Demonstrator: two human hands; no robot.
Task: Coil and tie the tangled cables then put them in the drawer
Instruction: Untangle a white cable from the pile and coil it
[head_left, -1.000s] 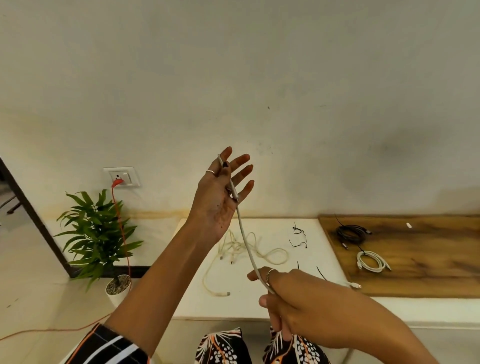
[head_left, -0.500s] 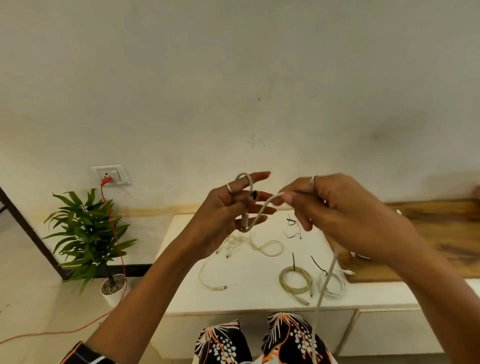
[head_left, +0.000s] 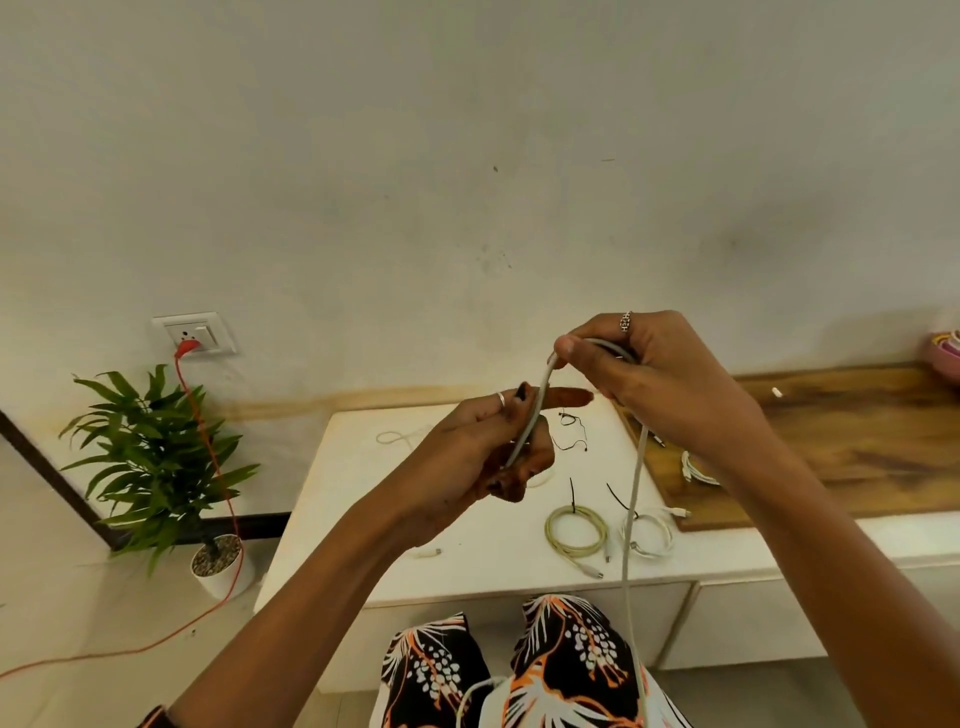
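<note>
Hands sit lower and nearer to me than half a second ago, and the loop that stood over my left fingers is now flatter. My left hand (head_left: 483, 452) grips the grey cable (head_left: 532, 415) in curled fingers, with one finger pointing straight right. My right hand (head_left: 644, 374) pinches the same cable at its bend; from there it hangs smooth and round down over my patterned lap. On the white table (head_left: 363, 519) lie a greenish coil (head_left: 575, 531) and a white coil (head_left: 648, 532), each with a thin black tie. My right wrist hides part of another white cable on the wooden board (head_left: 857, 441). I see no drawer front clearly.
</note>
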